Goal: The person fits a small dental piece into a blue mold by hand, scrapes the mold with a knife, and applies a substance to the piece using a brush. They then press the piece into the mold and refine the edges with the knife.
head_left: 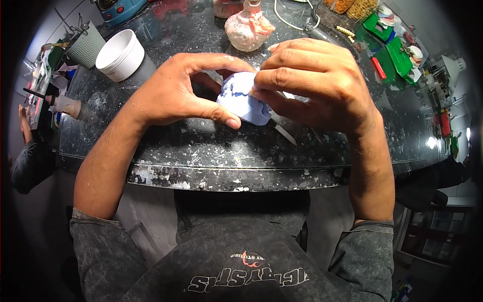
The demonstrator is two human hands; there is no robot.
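Note:
A pale blue dental cast [246,108], plaster-like and with a rough, dark-lined upper part, is held just above the black worktop. My left hand [176,88] curls around its left side, thumb along the near face and fingers behind. Bent over its right side, my right hand [312,80] has thumb and index finger pinched against the cast's upper edge. Whatever may be between those fingertips is hidden. Below the cast, a knife blade [285,133] points toward me on the worktop, its other end out of sight.
A white plastic tub [121,55] and a grey textured pot [86,46] stand at left. Behind my hands is a plaster-smeared glass burner [249,30]. Green articulators [400,59] and a red-handled tool [378,68] lie right. Another person's arm [27,146] shows far left.

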